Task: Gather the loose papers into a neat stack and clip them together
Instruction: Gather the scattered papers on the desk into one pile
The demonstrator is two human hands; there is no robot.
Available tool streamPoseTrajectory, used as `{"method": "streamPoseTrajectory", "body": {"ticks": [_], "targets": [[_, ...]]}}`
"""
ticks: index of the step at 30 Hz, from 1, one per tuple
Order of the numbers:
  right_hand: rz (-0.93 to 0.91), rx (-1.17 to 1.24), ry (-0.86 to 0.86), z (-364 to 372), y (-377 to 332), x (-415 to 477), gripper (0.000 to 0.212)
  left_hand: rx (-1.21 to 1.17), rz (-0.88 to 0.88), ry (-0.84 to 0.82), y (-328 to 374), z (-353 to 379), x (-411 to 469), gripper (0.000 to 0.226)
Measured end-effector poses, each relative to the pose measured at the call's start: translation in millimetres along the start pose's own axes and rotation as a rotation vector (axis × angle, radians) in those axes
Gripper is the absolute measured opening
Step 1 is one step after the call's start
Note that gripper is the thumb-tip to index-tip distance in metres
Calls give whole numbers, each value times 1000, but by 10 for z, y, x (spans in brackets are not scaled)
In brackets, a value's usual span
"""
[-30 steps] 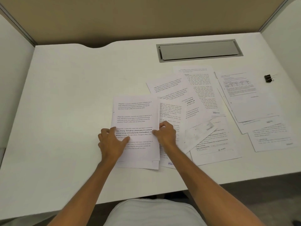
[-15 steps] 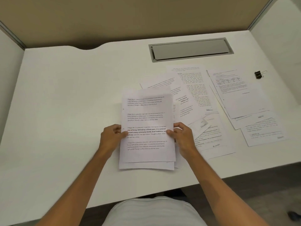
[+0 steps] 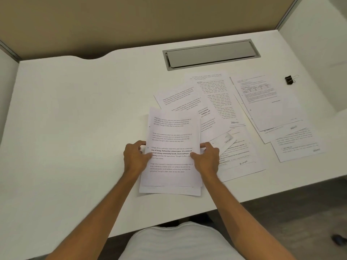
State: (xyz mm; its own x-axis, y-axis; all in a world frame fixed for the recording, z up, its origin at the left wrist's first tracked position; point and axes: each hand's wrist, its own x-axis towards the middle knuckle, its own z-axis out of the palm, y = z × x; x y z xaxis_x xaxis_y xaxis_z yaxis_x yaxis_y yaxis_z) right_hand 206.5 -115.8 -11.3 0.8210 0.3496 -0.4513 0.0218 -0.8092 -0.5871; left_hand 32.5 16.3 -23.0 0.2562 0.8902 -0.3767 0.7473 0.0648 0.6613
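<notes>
Gripping partial stack [image 3: 171,147] by both long edges, left hand [image 3: 134,156] and right hand [image 3: 205,158] closed; loose sheets [image 3: 244,113] toward desk [image 3: 75,119] right edge, nearer right hand.

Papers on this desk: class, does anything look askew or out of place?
Yes. The loose papers lie fanned at different angles, overlapping. The small stack between the left hand and right hand is uneven at its bottom edge. The binder clip sits apart, unused.

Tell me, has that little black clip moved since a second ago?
No. The clip sits right of the grey slot and beyond the scattered papers, as before; only the camera shifted.
</notes>
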Motion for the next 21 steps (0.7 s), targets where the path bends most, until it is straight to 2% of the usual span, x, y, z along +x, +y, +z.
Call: {"method": "streamPoseTrajectory", "body": {"ticks": [5, 8, 9, 10, 13, 21], "targets": [[111, 182, -16, -4, 25, 97, 42, -164, -103, -63, 14, -19, -29, 40], [162, 262, -53, -6, 78, 145, 24, -243, -185, -69, 11, -9, -26, 40], [158, 269, -67, -8, 98, 153, 14, -260, -203, -76, 8, -9, -27, 36], [143, 272, -79, -11, 113, 156, 13, -277, -210, -88, 1, -7, -31, 29], [101, 275, -88, -63, 117, 146, 25, -318, -208, -110, -17, 1, -66, 16], [-73, 275, -71, -569, -120, 513, 17, -476, -175, -163, 340, 34, -1, 19]]}}
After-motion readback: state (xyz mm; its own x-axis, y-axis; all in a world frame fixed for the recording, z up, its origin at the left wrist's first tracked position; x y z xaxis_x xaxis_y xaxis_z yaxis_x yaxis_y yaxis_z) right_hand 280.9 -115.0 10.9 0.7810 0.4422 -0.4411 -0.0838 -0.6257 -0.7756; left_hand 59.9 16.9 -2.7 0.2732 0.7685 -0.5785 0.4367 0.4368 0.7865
